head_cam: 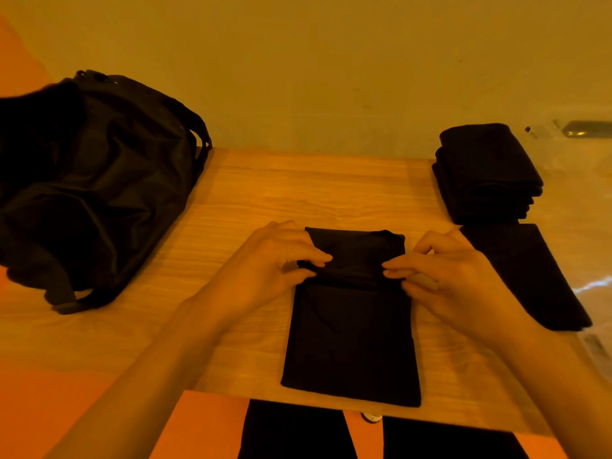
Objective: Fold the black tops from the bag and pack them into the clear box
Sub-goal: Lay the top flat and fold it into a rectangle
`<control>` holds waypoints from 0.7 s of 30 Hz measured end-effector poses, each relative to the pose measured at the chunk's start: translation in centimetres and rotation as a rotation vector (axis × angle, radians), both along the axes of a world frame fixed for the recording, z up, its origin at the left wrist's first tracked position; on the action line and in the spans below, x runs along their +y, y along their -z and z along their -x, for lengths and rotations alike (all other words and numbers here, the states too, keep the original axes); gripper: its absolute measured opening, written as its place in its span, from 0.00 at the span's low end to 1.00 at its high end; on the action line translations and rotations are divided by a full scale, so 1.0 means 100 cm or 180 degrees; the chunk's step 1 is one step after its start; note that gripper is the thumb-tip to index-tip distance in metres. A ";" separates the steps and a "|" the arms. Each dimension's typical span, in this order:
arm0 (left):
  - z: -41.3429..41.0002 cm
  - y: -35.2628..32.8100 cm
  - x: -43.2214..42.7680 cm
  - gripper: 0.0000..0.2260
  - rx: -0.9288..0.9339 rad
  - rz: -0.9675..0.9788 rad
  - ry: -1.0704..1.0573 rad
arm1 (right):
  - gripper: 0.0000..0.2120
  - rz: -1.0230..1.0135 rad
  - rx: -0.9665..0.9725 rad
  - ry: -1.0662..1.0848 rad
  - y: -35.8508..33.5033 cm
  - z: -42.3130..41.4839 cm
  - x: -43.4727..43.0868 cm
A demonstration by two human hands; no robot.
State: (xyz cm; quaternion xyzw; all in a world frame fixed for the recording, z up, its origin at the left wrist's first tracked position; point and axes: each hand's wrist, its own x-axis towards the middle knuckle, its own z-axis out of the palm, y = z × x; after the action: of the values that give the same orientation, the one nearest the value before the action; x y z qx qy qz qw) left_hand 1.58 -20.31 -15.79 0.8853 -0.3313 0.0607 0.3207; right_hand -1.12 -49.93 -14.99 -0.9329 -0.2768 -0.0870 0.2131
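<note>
A black top (351, 339) lies as a narrow folded strip in the middle of the wooden table (251, 193), its far end turned back toward me. My left hand (265, 263) pinches the left side of that turned-back fold. My right hand (440, 273) pinches its right side. The black bag (99, 193) slumps at the table's left. At the right, a stack of folded black tops (486, 173) and one more folded top (526, 276) sit inside the clear box (589, 286), whose walls are hard to make out.
A plain wall rises behind the table. The floor is orange on the left and below the near table edge, where dark trouser legs (298, 432) show. A small dark object (586, 129) lies at the far right behind the box.
</note>
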 end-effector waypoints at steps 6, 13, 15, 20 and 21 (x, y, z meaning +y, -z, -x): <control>0.006 0.005 0.005 0.13 -0.0257 0.0060 0.0112 | 0.16 -0.0159 -0.0208 -0.0109 -0.001 0.009 -0.003; 0.011 -0.004 0.012 0.24 0.0223 -0.0232 0.0151 | 0.21 0.0185 -0.0156 -0.0167 0.003 0.011 -0.008; 0.013 -0.014 0.014 0.27 0.0382 -0.0393 0.0109 | 0.21 0.0137 -0.0237 -0.0124 -0.001 0.014 -0.008; 0.013 -0.046 -0.027 0.18 0.0202 0.0547 -0.0320 | 0.14 -0.0390 -0.0475 0.0866 -0.008 0.000 0.013; 0.010 -0.047 -0.039 0.18 0.0232 0.0308 -0.0396 | 0.16 -0.0320 -0.0366 0.0997 -0.004 -0.006 0.021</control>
State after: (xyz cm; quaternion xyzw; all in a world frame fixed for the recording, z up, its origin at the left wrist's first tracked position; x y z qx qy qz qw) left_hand 0.56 -24.24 -11.08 0.8893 -0.2604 0.0641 0.3705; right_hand -0.51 -47.87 -14.58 -0.9463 -0.1352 -0.1861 0.2273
